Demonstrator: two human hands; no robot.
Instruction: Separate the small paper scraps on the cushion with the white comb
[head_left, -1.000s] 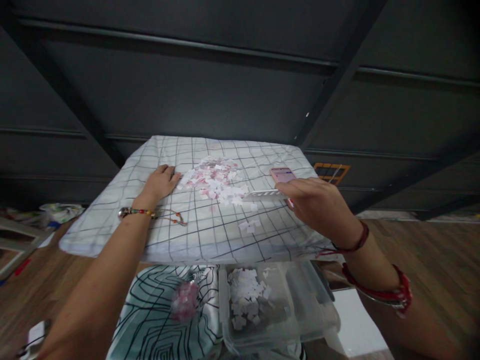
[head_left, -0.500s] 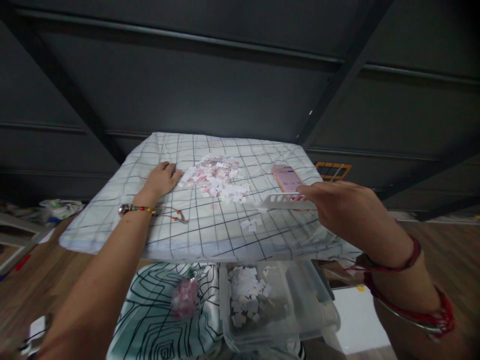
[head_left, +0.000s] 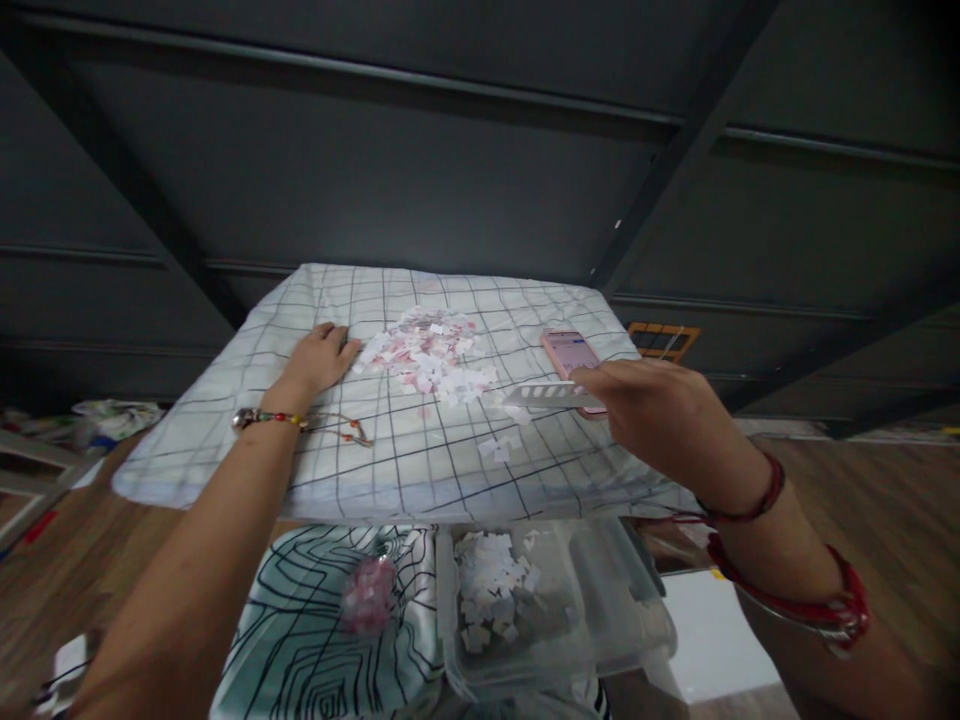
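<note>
My left hand point(head_left: 318, 358) rests on the white checked cloth point(head_left: 420, 480), fingers stretched out and holding nothing, just left of a pile of small white and pink paper pieces point(head_left: 431, 350). My right hand point(head_left: 660, 410) is closed on the end of a flat, slotted whitish strip point(head_left: 544, 395); its exact kind cannot be made out. The strip's free end points left, by the pile's right edge. Some loose white slips point(head_left: 499, 447) lie nearer to me. Behind the strip is a pink phone point(head_left: 568, 352), partly covered by the strip and hand.
Below the table's front edge stands a clear plastic box point(head_left: 630, 630) with white paper pieces in its left part. Beside it, a pink bundle point(head_left: 369, 595) lies on a patterned green cloth point(head_left: 300, 620). A dark panelled wall point(head_left: 405, 170) rises behind the table.
My right hand has moved left with the slotted strip, bringing its tip to the edge of the paper pile. My left hand stays in place on the cloth.
</note>
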